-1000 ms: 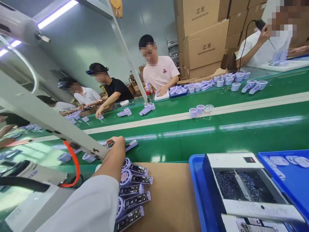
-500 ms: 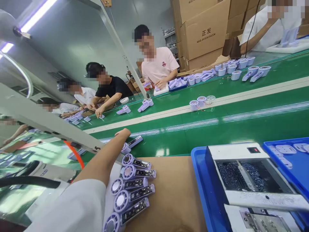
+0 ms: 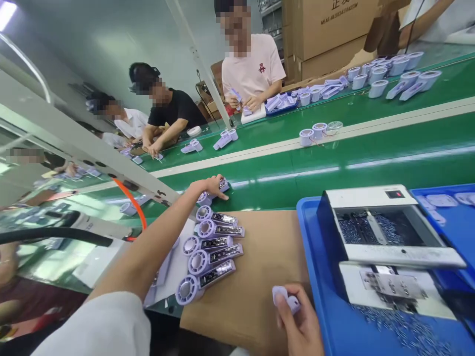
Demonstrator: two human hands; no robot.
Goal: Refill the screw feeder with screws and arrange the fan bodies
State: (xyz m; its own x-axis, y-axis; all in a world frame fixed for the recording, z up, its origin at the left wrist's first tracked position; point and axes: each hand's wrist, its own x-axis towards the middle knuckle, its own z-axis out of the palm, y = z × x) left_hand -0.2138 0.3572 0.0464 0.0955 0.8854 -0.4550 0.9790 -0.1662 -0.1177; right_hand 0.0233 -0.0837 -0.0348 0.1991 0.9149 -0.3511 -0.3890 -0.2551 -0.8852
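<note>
My left hand (image 3: pixel 208 187) reaches out to the near edge of the green conveyor belt (image 3: pixel 371 163) and its fingers close over a lilac fan half (image 3: pixel 222 186) lying there. Just below it a row of several lilac fan halves (image 3: pixel 211 252) with bare circuit boards lies on a brown cardboard sheet (image 3: pixel 260 277). My right hand (image 3: pixel 300 324) shows at the bottom edge, pinching a small lilac plastic part (image 3: pixel 284 296) above the cardboard.
A blue tray (image 3: pixel 322 306) holds a white screw-feeder box (image 3: pixel 382 232) with loose screws. Lilac fan parts (image 3: pixel 315 134) lie on the belt. Several people work along the far side, cardboard boxes (image 3: pixel 326 34) behind them. A white metal frame bar (image 3: pixel 74 143) and orange cable (image 3: pixel 131 202) cross at left.
The view has tipped down. My left hand has settled onto the fan half at the belt's edge. My right hand has come into view holding a small lilac part.
</note>
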